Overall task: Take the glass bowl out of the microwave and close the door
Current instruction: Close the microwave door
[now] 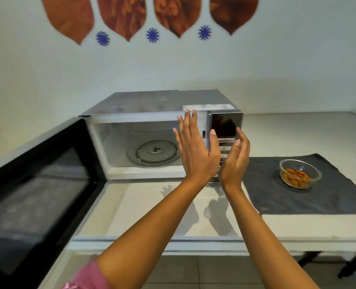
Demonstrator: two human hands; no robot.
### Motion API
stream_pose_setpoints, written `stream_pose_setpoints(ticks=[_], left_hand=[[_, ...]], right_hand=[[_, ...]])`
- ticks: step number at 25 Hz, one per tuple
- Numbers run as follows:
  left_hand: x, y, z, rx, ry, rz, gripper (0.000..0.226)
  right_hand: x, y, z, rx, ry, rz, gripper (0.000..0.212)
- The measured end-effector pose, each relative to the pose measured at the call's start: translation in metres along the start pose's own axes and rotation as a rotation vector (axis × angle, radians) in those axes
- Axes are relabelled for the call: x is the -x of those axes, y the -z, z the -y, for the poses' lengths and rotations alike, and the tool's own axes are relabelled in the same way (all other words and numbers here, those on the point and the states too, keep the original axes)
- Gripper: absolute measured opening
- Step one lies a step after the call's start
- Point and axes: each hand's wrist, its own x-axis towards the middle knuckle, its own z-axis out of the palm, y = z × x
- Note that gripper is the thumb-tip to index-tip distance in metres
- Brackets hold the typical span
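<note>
bowl point(300, 173) on mat point(277, 197) | right of microwave point(152, 105) (door point(33, 195) swung left)

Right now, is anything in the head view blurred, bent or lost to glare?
Head view: the open microwave door at left is smeared with blur; wide-angle bends the counter edges; both hands cast soft shadows on the counter; the dark control panel is glossy with reflections; the glass bowl on the mat reads clearly.

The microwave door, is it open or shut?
Open: the door is swung out left, showing the bare turntable inside the microwave.
</note>
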Motion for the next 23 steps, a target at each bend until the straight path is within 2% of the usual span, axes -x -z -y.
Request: stream_pose_setpoints(ticks=[3, 8, 10, 17, 21, 23], left_hand=[[-0.005, 0.042, 0.012, -0.136, 0.059, -0.079, 0.066], [-0.01, 0.12, 0.028, -0.368, 0.031, -0.172, 0.07], [-0.012, 0.15, 0.034, -0.515, 0.093, -0.189, 0.071], [-0.014, 0.242, 0.037, -0.869, 0.362, -0.163, 0.069], [-0.013, 0.268, 0.022, -1.06, 0.493, -0.111, 0.085], [-0.01, 0.278, 0.014, -1.134, 0.516, -0.076, 0.095]], right_hand=[[0.021, -0.043, 0.016, -0.058, 0.044, 0.119, 0.04], [0.06, -0.11, 0.045, -0.178, 0.1, 0.357, 0.041], [0.076, -0.135, 0.06, -0.23, 0.116, 0.484, 0.041], [0.098, -0.215, 0.121, -0.196, 0.364, 1.007, 0.042], [0.115, -0.23, 0.141, -0.184, 0.385, 1.259, 0.037], [0.127, -0.228, 0.145, -0.259, 0.366, 1.318, 0.043]])
